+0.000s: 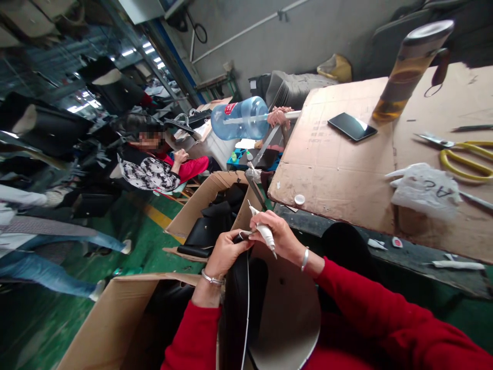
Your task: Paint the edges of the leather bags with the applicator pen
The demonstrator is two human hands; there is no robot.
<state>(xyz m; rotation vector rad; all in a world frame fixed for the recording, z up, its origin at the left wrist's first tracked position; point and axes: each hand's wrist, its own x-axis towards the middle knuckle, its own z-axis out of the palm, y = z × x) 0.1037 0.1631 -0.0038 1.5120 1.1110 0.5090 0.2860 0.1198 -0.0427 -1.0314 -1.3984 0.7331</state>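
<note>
Right hand (279, 237) grips white tapered tube (265, 234); left hand (225, 253) pinches black bag piece (236, 295); smartphone (352, 127), yellow-handled scissors (447, 147) on cardboard (327, 169).

A handwritten "A" (442, 193) and an uncertain second character (429, 184) mark the white plastic bag (419, 198); the red label (230, 108) on the blue water jug (241, 128) and faint print (321, 137) on the cardboard (346, 174) are illegible.
</note>
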